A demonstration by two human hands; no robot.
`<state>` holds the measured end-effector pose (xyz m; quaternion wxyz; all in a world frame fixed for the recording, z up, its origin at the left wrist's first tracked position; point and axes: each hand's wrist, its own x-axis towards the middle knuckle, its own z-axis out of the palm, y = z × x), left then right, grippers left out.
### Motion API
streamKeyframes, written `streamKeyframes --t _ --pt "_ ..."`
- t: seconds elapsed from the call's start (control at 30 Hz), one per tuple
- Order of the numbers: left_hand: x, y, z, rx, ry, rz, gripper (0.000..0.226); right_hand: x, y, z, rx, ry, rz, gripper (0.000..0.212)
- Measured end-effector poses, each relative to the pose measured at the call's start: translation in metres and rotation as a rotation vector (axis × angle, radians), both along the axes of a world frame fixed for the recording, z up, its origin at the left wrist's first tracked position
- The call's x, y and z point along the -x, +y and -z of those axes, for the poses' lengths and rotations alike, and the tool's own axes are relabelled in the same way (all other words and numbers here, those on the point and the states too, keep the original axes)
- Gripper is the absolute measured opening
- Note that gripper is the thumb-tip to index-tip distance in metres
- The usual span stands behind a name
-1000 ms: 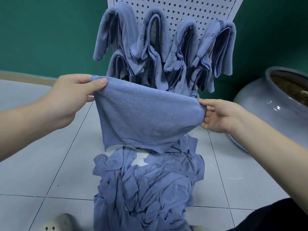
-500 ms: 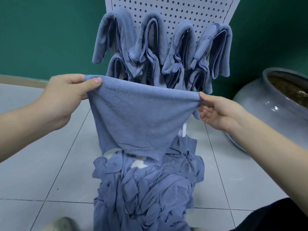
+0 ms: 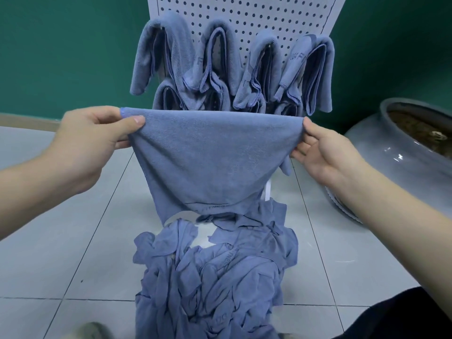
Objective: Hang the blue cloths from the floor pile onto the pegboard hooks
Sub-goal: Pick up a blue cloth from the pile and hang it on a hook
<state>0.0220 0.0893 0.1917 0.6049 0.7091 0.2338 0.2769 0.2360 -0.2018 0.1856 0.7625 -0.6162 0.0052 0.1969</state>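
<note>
A blue cloth point(image 3: 210, 157) is stretched flat between both hands, folded over so its lower edge hangs down. My left hand point(image 3: 97, 140) pinches its left top corner and my right hand point(image 3: 325, 152) pinches its right top corner. Below it a heap of crumpled blue cloths point(image 3: 210, 280) lies on the floor tiles. Behind stands the white pegboard point(image 3: 244, 13), with several blue cloths point(image 3: 220, 67) draped over its hooks in two rows. The held cloth hides the lower part of the board and of the bottom row.
A large grey glazed pot point(image 3: 401, 162) stands on the floor at the right. A green wall point(image 3: 61, 57) rises behind the board. A pale shoe point(image 3: 90, 331) shows at the bottom edge and a dark trouser leg point(image 3: 391, 316) at the bottom right.
The hands have pulled the cloth tauter and level, so its top edge is now straight. The right hand has risen slightly and the view has tilted down a little.
</note>
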Motion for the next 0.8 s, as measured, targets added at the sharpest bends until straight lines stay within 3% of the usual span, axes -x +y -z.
streamKeyframes --t 0.2,0.27,0.43,0.6,0.8 --pt "-0.006 0.002 0.0 0.063 -0.054 -0.156 0.035 0.003 0.001 -0.001 0.153 -0.282 0.047 0.016" --pt "-0.006 0.003 0.001 0.072 0.002 -0.1 0.025 0.002 0.001 0.002 0.19 -0.312 0.039 0.017" --pt "-0.004 0.013 0.012 0.082 0.259 -0.007 0.019 -0.003 -0.002 0.013 0.204 -0.09 -0.085 0.016" --pt "-0.002 0.014 0.014 0.128 0.355 -0.021 0.022 0.005 -0.002 0.017 0.184 0.234 -0.23 0.006" --pt "-0.002 -0.011 0.005 0.179 0.308 -0.015 0.022 0.034 0.013 0.014 0.116 0.152 -0.139 0.009"
